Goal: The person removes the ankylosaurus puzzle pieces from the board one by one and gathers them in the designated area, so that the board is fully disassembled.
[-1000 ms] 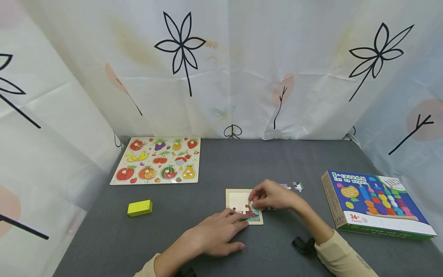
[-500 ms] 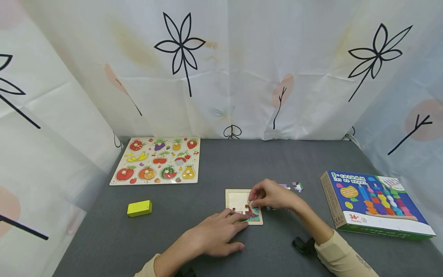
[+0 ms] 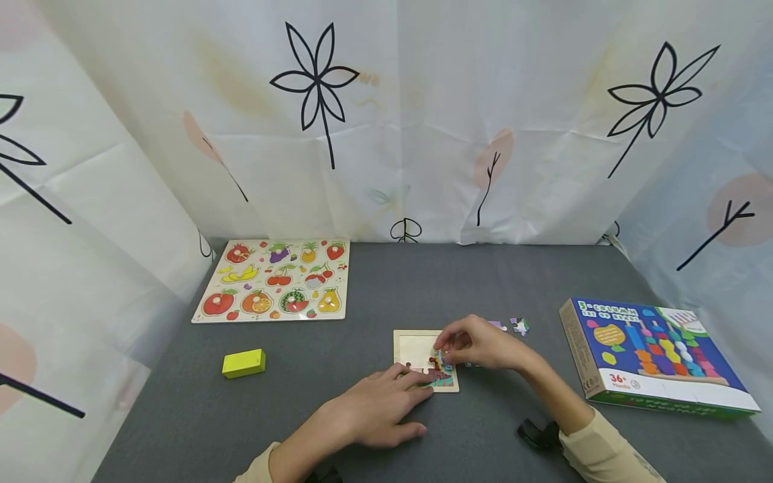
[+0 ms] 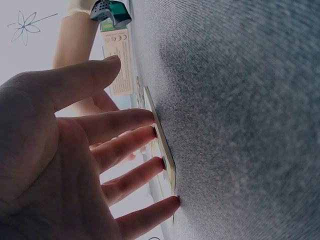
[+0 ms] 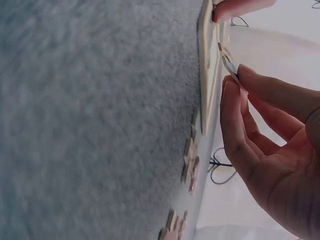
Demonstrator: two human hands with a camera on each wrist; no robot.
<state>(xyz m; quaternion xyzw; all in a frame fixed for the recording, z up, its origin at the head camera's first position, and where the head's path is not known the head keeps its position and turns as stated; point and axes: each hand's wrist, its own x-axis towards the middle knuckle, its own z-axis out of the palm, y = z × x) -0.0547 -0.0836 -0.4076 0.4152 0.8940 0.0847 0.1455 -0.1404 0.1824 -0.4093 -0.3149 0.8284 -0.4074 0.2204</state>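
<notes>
A small wooden jigsaw tray (image 3: 401,333) lies on the dark grey cloth, with brown and teal pieces along its near edge. My left hand (image 3: 383,408) rests palm down, its straight fingers spread over the tray's near left side. In the left wrist view, the fingertips (image 4: 159,162) touch the tray's edge and nearby pieces. Between thumb and forefinger, my right hand (image 3: 483,345) pinches a jigsaw piece (image 5: 230,67), tilted over the tray's right side. Fingers partly hide that piece in the head view. Loose jigsaw pieces (image 3: 519,327) lie to the tray's right, some hidden behind the right hand.
At the back left lies a fruit peg puzzle board (image 3: 272,278). A yellow block (image 3: 244,363) sits nearer on the left. The right side holds a blue and white toy box (image 3: 661,355). Patterned white curtains (image 3: 423,121) enclose the grey table surface (image 3: 181,416).
My right hand and forearm have shifted slightly right and toward me, still pinching the jigsaw piece. The left hand has stayed in place on the tray.
</notes>
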